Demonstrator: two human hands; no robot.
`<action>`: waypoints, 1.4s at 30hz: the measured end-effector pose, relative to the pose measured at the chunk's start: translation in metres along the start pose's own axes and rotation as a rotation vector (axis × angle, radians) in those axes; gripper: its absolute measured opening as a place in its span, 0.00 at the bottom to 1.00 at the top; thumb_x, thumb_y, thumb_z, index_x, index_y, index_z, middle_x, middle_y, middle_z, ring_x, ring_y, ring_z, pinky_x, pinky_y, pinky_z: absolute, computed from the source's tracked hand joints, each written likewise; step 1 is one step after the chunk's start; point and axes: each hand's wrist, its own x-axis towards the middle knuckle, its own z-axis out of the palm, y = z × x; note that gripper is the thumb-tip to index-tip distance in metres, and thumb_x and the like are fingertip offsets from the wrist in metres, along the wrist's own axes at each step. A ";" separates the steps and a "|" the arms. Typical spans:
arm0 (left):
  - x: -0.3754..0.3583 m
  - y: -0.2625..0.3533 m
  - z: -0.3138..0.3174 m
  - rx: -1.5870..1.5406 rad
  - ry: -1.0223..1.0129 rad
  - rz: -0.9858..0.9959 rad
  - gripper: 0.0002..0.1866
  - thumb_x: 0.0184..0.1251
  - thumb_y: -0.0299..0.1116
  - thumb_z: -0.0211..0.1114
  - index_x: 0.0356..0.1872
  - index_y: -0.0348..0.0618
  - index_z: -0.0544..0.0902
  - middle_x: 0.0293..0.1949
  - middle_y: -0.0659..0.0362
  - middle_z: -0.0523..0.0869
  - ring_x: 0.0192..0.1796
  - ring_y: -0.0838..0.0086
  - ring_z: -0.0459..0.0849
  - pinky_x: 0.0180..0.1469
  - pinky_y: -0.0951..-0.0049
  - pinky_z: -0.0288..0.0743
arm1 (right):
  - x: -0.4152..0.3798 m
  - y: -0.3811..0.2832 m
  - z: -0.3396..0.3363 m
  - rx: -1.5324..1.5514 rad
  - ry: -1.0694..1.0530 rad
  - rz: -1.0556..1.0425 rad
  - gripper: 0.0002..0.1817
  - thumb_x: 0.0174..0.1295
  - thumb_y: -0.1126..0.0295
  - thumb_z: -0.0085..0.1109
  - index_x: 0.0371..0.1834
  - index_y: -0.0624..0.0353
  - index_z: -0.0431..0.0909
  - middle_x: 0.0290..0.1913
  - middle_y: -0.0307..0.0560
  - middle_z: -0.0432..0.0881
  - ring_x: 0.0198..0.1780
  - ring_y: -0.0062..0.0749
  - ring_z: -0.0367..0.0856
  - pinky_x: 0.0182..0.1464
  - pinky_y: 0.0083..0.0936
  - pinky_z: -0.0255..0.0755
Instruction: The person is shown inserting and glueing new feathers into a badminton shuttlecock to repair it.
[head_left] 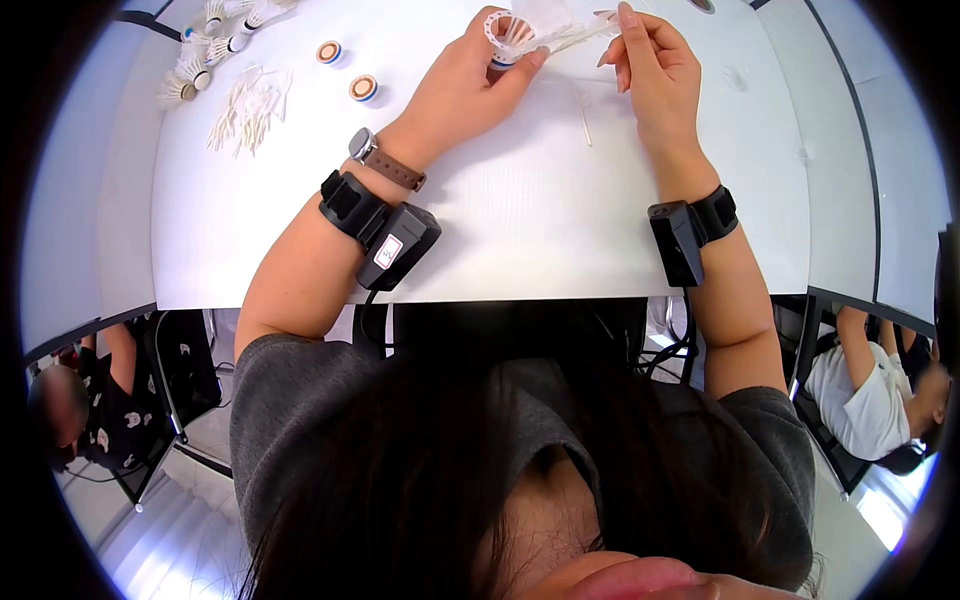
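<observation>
My left hand [470,85] is closed around a partly stripped shuttlecock [508,36], whose white rim with small holes faces up and whose blue band shows below. White feathers [560,35] stretch from it toward my right hand [655,70]. The thumb and forefinger of that hand are pinched together at a feather's end, the other fingers curled. On the table between and below the hands lies a single loose feather [586,115]. Two round cork bases with blue bands, one nearer [363,88] and one farther [328,52], stand left of my left hand.
A pile of plucked feathers [250,108] lies on the white table [480,220] at left. Several shuttlecocks [195,70] are heaped at the far left corner. Partitions [840,120] flank the table. Other people sit at both sides, one in a white shirt [855,385].
</observation>
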 end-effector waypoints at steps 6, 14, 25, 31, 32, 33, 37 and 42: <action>0.001 -0.004 -0.001 0.033 0.040 0.067 0.18 0.76 0.42 0.63 0.57 0.40 0.74 0.38 0.62 0.81 0.32 0.82 0.74 0.38 0.78 0.73 | 0.001 0.000 -0.001 0.006 0.015 0.029 0.12 0.78 0.63 0.53 0.43 0.61 0.79 0.24 0.40 0.82 0.17 0.11 0.65 0.19 0.11 0.58; 0.000 0.000 -0.002 0.037 0.054 0.074 0.22 0.72 0.39 0.67 0.60 0.39 0.76 0.38 0.63 0.84 0.29 0.85 0.72 0.31 0.82 0.70 | 0.000 0.001 -0.011 0.148 -0.035 0.125 0.12 0.73 0.62 0.58 0.40 0.60 0.82 0.30 0.43 0.86 0.20 0.13 0.69 0.25 0.12 0.62; 0.003 -0.002 0.000 0.110 0.113 0.046 0.25 0.65 0.41 0.75 0.54 0.37 0.77 0.33 0.57 0.90 0.25 0.84 0.80 0.26 0.84 0.72 | 0.001 -0.002 -0.009 0.195 -0.058 0.167 0.11 0.69 0.64 0.58 0.35 0.60 0.82 0.28 0.47 0.87 0.20 0.19 0.69 0.26 0.18 0.62; 0.003 0.013 -0.007 0.134 0.079 -0.061 0.29 0.62 0.42 0.78 0.55 0.34 0.76 0.32 0.55 0.90 0.22 0.84 0.79 0.24 0.85 0.70 | -0.002 -0.007 -0.007 0.205 -0.071 0.168 0.12 0.68 0.63 0.59 0.30 0.60 0.82 0.25 0.46 0.85 0.19 0.21 0.71 0.26 0.18 0.65; 0.003 0.011 -0.007 0.129 0.087 -0.049 0.28 0.62 0.42 0.78 0.54 0.35 0.77 0.32 0.56 0.90 0.22 0.85 0.78 0.24 0.85 0.70 | -0.004 -0.008 -0.007 0.204 -0.071 0.177 0.13 0.68 0.63 0.59 0.29 0.60 0.82 0.24 0.45 0.83 0.19 0.21 0.72 0.26 0.19 0.65; 0.003 0.008 -0.005 0.125 0.095 -0.038 0.27 0.62 0.42 0.78 0.53 0.35 0.78 0.32 0.56 0.90 0.22 0.85 0.78 0.24 0.85 0.69 | -0.005 -0.011 -0.006 0.203 -0.072 0.186 0.14 0.68 0.63 0.59 0.28 0.59 0.81 0.23 0.44 0.82 0.19 0.21 0.72 0.26 0.19 0.65; 0.003 0.003 -0.002 0.074 0.121 -0.043 0.22 0.62 0.40 0.77 0.49 0.36 0.82 0.33 0.59 0.90 0.23 0.86 0.76 0.26 0.86 0.69 | -0.006 -0.015 -0.006 0.266 -0.084 0.199 0.16 0.69 0.62 0.60 0.24 0.58 0.79 0.20 0.38 0.76 0.19 0.23 0.73 0.25 0.22 0.67; 0.002 0.003 -0.003 0.123 0.118 -0.031 0.20 0.62 0.41 0.77 0.47 0.37 0.84 0.34 0.61 0.90 0.24 0.86 0.74 0.28 0.85 0.70 | -0.010 -0.017 -0.001 0.091 -0.053 0.039 0.25 0.77 0.55 0.53 0.20 0.55 0.72 0.19 0.35 0.71 0.17 0.17 0.68 0.21 0.17 0.62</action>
